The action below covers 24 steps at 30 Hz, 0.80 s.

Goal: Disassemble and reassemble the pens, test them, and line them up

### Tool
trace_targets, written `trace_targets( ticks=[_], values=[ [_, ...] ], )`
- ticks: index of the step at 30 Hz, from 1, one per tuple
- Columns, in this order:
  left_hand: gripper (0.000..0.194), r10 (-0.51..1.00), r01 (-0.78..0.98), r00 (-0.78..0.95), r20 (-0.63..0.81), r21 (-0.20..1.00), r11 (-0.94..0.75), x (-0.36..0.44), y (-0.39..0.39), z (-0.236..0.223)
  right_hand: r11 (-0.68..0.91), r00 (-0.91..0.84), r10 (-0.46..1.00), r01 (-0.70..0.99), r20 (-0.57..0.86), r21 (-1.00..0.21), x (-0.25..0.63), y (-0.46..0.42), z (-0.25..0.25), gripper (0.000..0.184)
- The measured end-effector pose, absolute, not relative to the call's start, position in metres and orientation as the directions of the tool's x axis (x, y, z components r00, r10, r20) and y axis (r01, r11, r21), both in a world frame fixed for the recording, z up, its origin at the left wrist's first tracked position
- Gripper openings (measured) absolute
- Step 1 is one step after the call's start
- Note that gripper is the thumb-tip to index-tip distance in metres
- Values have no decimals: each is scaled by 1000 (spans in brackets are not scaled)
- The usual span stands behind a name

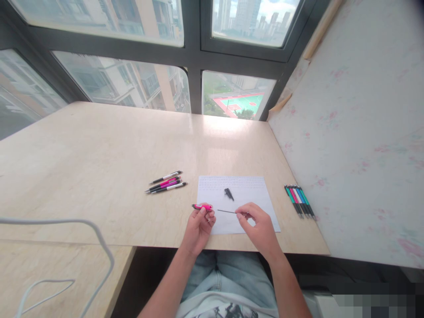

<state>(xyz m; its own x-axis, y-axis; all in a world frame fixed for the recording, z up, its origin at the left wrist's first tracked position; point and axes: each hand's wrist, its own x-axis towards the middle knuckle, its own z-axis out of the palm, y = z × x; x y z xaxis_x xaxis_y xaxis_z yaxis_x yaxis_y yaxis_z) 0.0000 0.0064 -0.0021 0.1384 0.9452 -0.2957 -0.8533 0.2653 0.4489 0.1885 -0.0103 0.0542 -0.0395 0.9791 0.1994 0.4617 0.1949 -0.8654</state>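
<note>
My left hand [201,225] is closed around a pink pen barrel [202,206], its black clip end pointing left. In my right hand [256,223], a thin dark pen refill [227,211] is pinched between thumb and fingers. The refill's free end points left toward the barrel, with a small gap between them. Both hands are over the near part of a sheet of white paper [245,225] with lines of writing along its top. A black pen grip section [229,194] lies on the paper, just beyond my hands.
Several pens [167,183] in white, pink and purple lie left of the paper. A row of several pens [298,201] in green, pink, white and blue is at the right, near the floral wall [357,154]. A white cable [96,229] curves across the left side; windows stand behind.
</note>
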Motion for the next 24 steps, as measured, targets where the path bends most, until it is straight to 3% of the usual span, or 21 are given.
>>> trace_targets(
  ticks=[8,13,20,24],
  values=[
    [16,957,-690,121,-265,670,273,8,4,-2,255,-83,964,544,251,-799,180,-8,64,15],
    [16,961,-681,111,-254,684,259,8,4,-1,249,-111,968,486,223,-838,175,-6,60,16],
    [15,959,-670,126,-254,691,271,8,3,-2,94,-42,996,411,84,-907,168,-6,51,18],
    [15,955,-691,142,-260,664,284,6,3,-2,32,-62,998,323,13,-946,168,-5,50,28]
  ],
)
